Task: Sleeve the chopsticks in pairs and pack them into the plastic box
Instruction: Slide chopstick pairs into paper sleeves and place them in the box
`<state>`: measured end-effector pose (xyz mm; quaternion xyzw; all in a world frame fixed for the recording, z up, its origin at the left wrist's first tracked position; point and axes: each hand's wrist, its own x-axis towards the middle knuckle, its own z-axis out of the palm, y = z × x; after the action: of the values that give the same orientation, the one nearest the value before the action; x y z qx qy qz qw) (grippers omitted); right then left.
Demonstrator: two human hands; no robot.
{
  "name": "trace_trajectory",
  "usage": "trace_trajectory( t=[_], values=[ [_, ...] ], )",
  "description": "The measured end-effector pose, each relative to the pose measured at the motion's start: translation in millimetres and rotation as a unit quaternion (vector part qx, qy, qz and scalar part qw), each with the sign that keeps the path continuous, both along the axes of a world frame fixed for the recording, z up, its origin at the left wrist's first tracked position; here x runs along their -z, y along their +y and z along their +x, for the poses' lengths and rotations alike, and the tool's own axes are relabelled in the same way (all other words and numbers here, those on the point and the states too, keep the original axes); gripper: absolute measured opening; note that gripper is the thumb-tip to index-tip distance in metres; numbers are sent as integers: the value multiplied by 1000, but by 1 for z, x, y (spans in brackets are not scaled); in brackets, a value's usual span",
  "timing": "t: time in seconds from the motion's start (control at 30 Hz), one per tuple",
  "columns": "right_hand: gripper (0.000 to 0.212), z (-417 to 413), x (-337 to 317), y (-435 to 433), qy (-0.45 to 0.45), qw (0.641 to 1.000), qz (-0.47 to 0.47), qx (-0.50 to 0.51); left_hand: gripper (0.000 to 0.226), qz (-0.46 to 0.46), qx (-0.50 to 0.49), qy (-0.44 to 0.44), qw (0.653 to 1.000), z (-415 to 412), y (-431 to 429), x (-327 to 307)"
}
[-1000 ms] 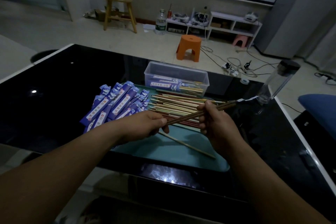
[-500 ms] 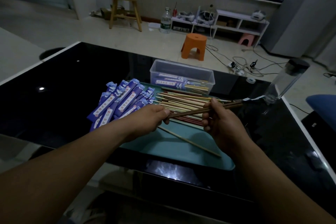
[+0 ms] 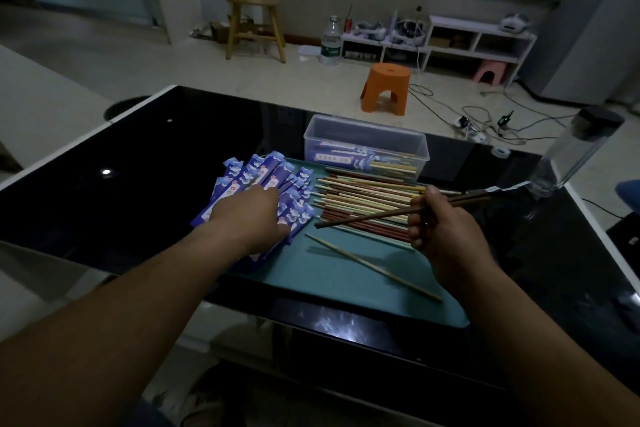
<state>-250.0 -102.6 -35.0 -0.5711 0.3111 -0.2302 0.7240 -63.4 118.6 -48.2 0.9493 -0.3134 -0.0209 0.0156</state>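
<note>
My left hand (image 3: pixel 249 218) has left the sticks and now lies on the blue sleeves (image 3: pixel 242 177), grip unclear. My right hand (image 3: pixel 440 229) alone pinches the brown chopstick pair (image 3: pixel 381 215).

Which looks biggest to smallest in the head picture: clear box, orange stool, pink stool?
1. clear box
2. orange stool
3. pink stool
The stools stand farther from the camera, so true sizes are unsure.

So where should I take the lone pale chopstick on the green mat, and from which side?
Pinch the chopstick near its middle from above, across its length. It lies flat and diagonal on the mat, apart from the pile, so both long sides are free.
</note>
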Motion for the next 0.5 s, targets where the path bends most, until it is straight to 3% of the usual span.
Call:
trace_trajectory(
  t=[0.13,0.33,0.5],
  values=[
    [34,-1,0,-1,-1,1000,-3,3,43,-10,13,6,1000,-4,-3,3],
    [34,-4,-1,-3,2,1000,-6,10,25,-5,6,36,999,-5,-9,2],
    [34,-6,1,-10,1,1000,-2,14,23,-22,-3,17,1000,1,-12,1]
  ],
)
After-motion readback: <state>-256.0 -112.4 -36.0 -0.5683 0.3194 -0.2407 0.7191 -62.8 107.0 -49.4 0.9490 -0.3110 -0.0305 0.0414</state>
